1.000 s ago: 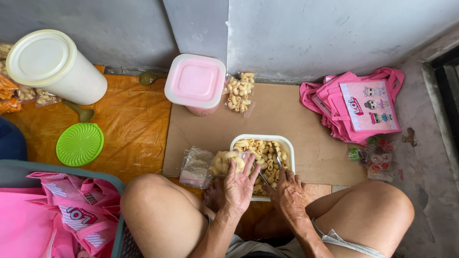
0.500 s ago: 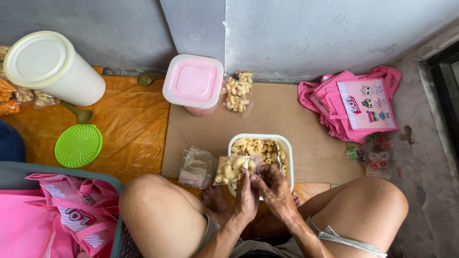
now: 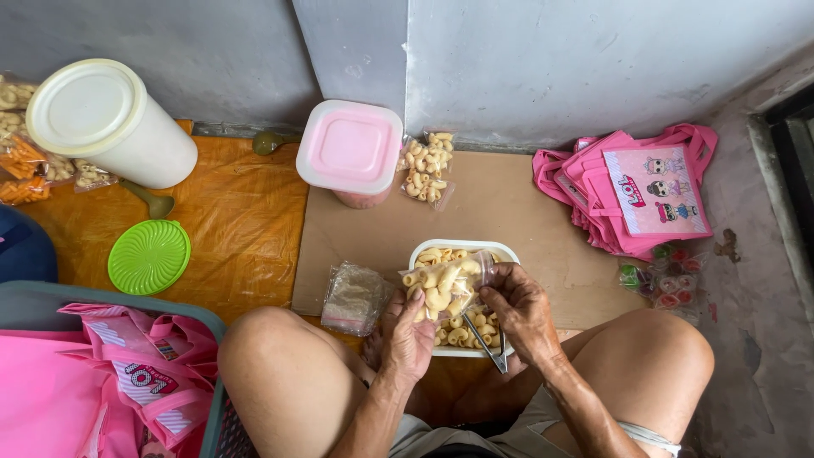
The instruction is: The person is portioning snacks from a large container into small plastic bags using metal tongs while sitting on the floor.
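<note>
Over the white tray of curled yellow snacks, both hands hold a small clear bag already filled with the snacks. The left hand cups its bottom, fingers closed around it; the right hand pinches its top corner and also grips metal tongs. Judging by this, the bag is filled but not yet sealed. A stack of empty clear bags lies just left. Farther off sit a pink-lidded tub, one finished packet, pink tote bags and a green lid. Nothing blocks the hands.
</note>
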